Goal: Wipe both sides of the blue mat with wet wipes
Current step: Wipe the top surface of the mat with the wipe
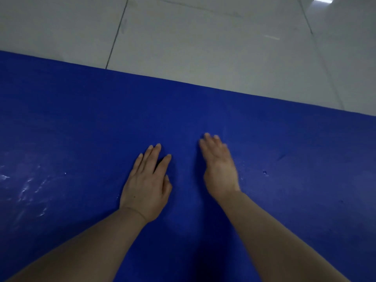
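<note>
The blue mat (pixel 81 123) lies flat on the floor and fills most of the view. My left hand (pixel 146 184) rests palm down on it near the middle, fingers straight and slightly spread. My right hand (pixel 218 165) is just to its right, fingers straight, slightly blurred, low over or touching the mat. Neither hand holds anything. No wet wipe is in view. Wet streaks (pixel 28 190) glisten on the mat's left part, and a small droplet (pixel 264 173) sits to the right of my right hand.
Pale tiled floor (pixel 203 37) lies beyond the mat's far edge, which runs diagonally from upper left to lower right. Dark tile joints cross the floor. A bright light reflection shows at the top right.
</note>
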Action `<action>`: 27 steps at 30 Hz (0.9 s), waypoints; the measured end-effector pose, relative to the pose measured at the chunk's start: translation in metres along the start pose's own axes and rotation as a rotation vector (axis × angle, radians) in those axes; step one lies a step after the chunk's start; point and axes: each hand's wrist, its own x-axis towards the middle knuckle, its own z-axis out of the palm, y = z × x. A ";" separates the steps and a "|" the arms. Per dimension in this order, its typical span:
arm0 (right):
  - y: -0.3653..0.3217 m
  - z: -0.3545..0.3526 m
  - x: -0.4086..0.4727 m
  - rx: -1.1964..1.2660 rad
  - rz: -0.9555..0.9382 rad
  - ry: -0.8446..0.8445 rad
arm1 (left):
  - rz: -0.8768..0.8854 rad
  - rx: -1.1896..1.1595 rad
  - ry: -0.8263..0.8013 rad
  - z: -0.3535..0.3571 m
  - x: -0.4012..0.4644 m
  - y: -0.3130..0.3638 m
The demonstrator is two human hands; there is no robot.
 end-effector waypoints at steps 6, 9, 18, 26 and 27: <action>0.030 -0.018 0.004 -0.068 0.528 0.099 | 0.004 -0.001 0.009 0.003 0.001 0.001; -0.030 0.004 -0.006 0.037 0.121 0.016 | 0.002 0.009 0.003 0.002 0.001 0.000; 0.037 -0.027 -0.027 -0.019 0.708 0.173 | -0.002 0.006 0.004 0.003 0.000 0.000; 0.027 -0.020 -0.018 -0.002 0.530 0.063 | 0.003 -0.025 0.031 0.001 -0.001 0.000; 0.034 -0.022 -0.012 -0.014 0.632 0.078 | 0.002 -0.027 0.040 0.002 -0.001 0.000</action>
